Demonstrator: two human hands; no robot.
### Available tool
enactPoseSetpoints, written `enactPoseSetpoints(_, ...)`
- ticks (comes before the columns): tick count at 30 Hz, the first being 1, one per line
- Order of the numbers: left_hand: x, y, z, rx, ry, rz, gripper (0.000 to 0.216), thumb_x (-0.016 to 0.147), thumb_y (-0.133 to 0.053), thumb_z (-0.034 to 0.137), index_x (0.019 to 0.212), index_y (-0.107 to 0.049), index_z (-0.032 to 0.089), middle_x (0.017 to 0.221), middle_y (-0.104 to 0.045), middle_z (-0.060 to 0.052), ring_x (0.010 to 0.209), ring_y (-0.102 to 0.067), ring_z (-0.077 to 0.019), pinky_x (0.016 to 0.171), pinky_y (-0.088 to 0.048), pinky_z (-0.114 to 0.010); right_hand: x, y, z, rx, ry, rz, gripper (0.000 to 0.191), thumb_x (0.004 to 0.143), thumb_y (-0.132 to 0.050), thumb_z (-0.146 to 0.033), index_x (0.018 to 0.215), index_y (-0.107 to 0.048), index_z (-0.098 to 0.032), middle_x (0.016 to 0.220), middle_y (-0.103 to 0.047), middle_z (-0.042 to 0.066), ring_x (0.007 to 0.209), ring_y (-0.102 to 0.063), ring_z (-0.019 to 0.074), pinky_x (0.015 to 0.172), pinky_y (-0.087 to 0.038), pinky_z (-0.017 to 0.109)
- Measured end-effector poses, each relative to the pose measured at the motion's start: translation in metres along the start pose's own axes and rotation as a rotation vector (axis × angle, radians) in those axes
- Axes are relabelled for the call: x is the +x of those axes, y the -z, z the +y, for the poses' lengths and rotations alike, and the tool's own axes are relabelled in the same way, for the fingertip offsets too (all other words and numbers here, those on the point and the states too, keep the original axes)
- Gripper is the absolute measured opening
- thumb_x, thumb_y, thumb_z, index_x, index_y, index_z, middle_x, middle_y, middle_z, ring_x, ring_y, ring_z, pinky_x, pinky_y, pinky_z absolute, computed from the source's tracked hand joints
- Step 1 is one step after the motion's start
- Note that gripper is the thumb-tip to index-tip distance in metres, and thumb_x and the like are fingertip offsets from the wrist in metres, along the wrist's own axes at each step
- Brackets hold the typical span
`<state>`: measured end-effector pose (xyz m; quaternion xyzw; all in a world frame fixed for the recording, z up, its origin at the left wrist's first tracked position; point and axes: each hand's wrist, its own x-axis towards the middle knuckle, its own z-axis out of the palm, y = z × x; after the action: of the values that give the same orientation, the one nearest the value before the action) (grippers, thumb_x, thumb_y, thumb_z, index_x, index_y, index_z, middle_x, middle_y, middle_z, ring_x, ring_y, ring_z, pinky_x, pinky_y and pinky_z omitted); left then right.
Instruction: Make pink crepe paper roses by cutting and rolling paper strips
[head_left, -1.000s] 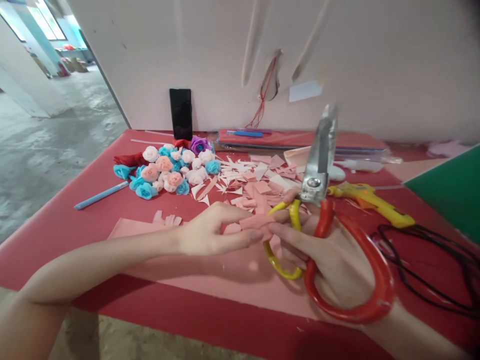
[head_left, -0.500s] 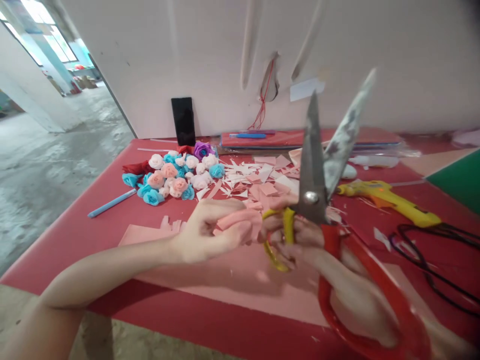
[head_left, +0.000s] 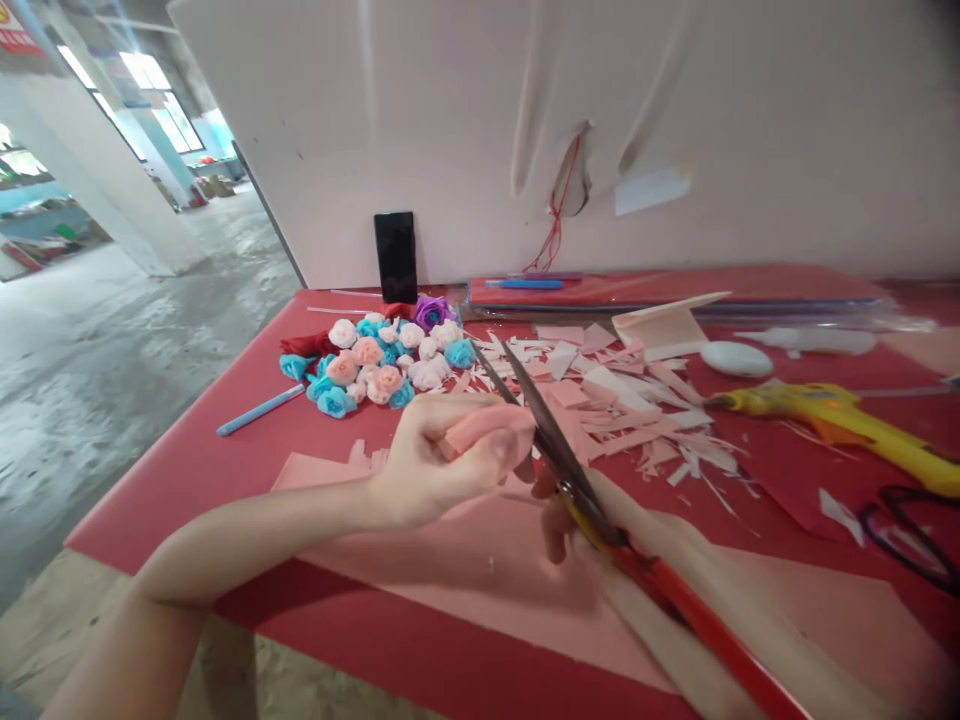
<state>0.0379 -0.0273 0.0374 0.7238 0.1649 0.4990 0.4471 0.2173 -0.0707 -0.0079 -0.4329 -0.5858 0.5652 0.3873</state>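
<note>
My left hand (head_left: 442, 460) pinches a folded piece of pink paper (head_left: 487, 425) between thumb and fingers, above the table. In my right hand (head_left: 570, 515) is a pair of scissors (head_left: 559, 440) with a red and yellow handle. The blades point up and to the left, slightly parted, right at the paper's right edge; I cannot tell whether the paper lies between them. Below both hands a large pink sheet (head_left: 480, 560) is spread on the red table. Cut pink and white scraps (head_left: 622, 400) lie heaped behind my right hand.
Paper roses (head_left: 367, 350) in several colours are bunched at the back left, near a light-blue pen (head_left: 259, 410). A black phone (head_left: 396, 255) leans on the board. To the right are a yellow glue gun (head_left: 840, 415) with a black cord and a white oval object (head_left: 736, 358).
The scissors have swung from upright and wide open to leaning left, nearly closed, with their blades now at the paper. The view has shifted slightly; my left hand keeps its hold.
</note>
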Motion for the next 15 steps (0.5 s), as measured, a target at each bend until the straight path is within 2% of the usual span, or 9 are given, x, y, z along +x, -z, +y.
enactPoseSetpoints(4, 0.001, -0.001, 0.001, -0.030, 0.014, 0.008, 0.026, 0.079, -0.044, 0.018, 0.053, -0.042, 0.016, 0.050, -0.045, 0.002, 0.049, -0.047, -0.0073, 0.048, -0.041, -0.020, -0.002, 0.003, -0.001, -0.035, -0.079, 0.016, 0.025, 0.066, -0.057, -0.045, 0.061, -0.059, -0.021, 0.058, -0.059, 0.004, 0.056, -0.056, 0.0195, 0.052, -0.047, 0.030)
enactPoseSetpoints(8, 0.002, -0.002, 0.001, 0.016, 0.023, -0.006, 0.032, 0.079, -0.044, 0.023, 0.048, -0.038, 0.016, 0.048, -0.044, 0.002, 0.045, -0.042, -0.0069, 0.045, -0.038, -0.021, -0.008, -0.001, -0.001, -0.142, -0.101, -0.003, 0.023, 0.071, -0.053, -0.043, 0.066, -0.059, -0.021, 0.058, -0.058, 0.004, 0.051, -0.052, 0.0164, 0.045, -0.044, 0.027)
enactPoseSetpoints(10, 0.003, -0.002, 0.001, 0.024, 0.015, -0.012, 0.035, 0.079, -0.044, 0.022, 0.046, -0.034, 0.016, 0.047, -0.040, 0.002, 0.044, -0.037, -0.0064, 0.044, -0.036, -0.021, -0.015, -0.009, -0.005, -0.275, -0.059, 0.127, 0.019, 0.073, -0.051, -0.040, 0.072, -0.060, -0.023, 0.056, -0.056, 0.002, 0.050, -0.051, 0.0160, 0.044, -0.042, 0.026)
enactPoseSetpoints(12, 0.002, -0.002, 0.000, 0.014, -0.001, -0.017, 0.036, 0.079, -0.044, 0.020, 0.046, -0.032, 0.016, 0.047, -0.038, 0.002, 0.045, -0.035, -0.0062, 0.044, -0.035, -0.022, -0.021, -0.019, -0.013, -0.403, -0.010, 0.319, 0.015, 0.073, -0.054, -0.037, 0.079, -0.059, -0.024, 0.057, -0.057, 0.002, 0.055, -0.053, 0.0173, 0.045, -0.041, 0.025)
enactPoseSetpoints(15, 0.003, 0.000, -0.001, 0.017, -0.018, -0.045, 0.034, 0.079, -0.043, 0.019, 0.047, -0.032, 0.016, 0.049, -0.039, 0.002, 0.046, -0.037, -0.0066, 0.044, -0.033, -0.022, -0.025, -0.029, -0.024, -0.456, 0.024, 0.378, 0.013, 0.076, -0.051, -0.035, 0.079, -0.058, -0.024, 0.046, -0.048, -0.002, 0.041, -0.044, 0.0129, 0.035, -0.031, 0.023)
